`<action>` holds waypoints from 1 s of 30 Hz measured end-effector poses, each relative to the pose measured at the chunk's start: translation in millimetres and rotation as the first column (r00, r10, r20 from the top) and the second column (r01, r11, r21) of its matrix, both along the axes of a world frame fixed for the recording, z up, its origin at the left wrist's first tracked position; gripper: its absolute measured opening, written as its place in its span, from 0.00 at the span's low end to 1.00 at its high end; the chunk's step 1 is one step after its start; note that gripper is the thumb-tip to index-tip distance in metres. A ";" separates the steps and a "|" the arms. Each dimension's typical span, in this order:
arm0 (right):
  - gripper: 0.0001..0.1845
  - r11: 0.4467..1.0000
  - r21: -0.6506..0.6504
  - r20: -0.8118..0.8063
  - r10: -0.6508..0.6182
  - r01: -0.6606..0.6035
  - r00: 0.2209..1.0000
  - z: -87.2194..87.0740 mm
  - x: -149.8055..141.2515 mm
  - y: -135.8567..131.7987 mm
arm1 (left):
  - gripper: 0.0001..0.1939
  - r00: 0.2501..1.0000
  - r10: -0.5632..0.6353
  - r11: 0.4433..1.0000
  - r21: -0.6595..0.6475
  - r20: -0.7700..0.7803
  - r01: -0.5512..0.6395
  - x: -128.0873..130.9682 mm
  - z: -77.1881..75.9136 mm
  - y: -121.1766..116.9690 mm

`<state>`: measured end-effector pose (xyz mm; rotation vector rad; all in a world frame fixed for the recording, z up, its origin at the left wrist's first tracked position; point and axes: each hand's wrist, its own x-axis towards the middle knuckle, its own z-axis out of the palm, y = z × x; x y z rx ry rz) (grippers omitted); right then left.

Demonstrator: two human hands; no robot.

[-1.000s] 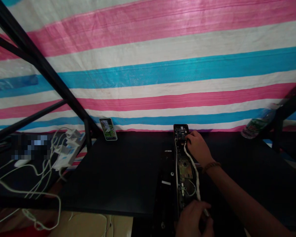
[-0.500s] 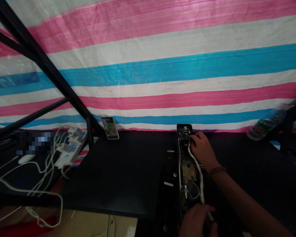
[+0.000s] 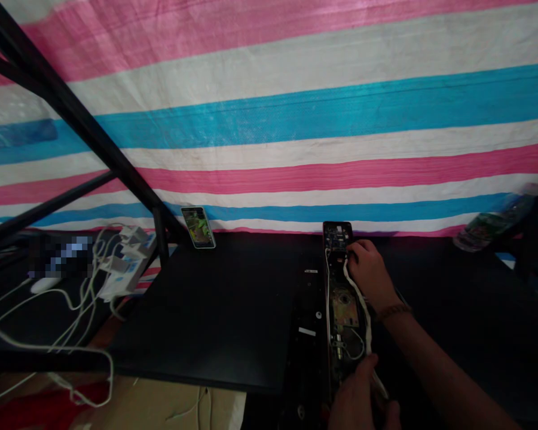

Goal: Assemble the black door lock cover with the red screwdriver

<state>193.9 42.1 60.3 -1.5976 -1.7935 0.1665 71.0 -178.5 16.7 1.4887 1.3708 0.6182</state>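
A long, narrow black casing (image 3: 329, 280) lies open, its inside facing up, with a circuit board (image 3: 336, 239) at its far end. Midway along it sits a yellowish metal plate (image 3: 345, 307), with a small metal cylinder below. A thick white cable (image 3: 364, 316) follows the casing's right side. My right hand (image 3: 371, 272), wearing a bracelet, is closed at the board's lower right corner; what its fingertips pinch is hidden. At the near end, my left hand (image 3: 356, 394) is closed around the lower part of the white cable.
Left of the casing is a dark panel (image 3: 307, 352) with small white labels. A phone (image 3: 198, 227) leans near the striped sheet. Tangled white cables and a power strip (image 3: 128, 272) occupy the left side. A plastic bottle (image 3: 484, 230) leans at the right, by the frame.
My left thumb has moved up against the white cable, whose lower length now shows past my fingers. My right hand stays at the board's corner. The view has shifted slightly.
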 end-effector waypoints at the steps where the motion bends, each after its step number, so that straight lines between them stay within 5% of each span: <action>1: 0.12 1.000 -0.017 0.004 0.000 0.000 1.000 0.4 -0.1 0.7 | 0.36 1.000 -0.006 1.000 -0.010 0.005 0.006 -0.1 0.7 0.9; 23: 0.12 1.000 -0.020 0.024 0.007 -0.006 1.000 0.3 1.5 1.5 | 0.31 0.997 -0.006 0.997 0.078 0.081 0.000 -4.6 8.2 7.4; 30: 0.20 0.996 0.021 -0.159 0.086 -0.084 0.983 -7.0 6.5 -18.3 | 0.26 0.984 0.053 0.995 0.069 0.168 -0.065 -6.6 13.1 9.3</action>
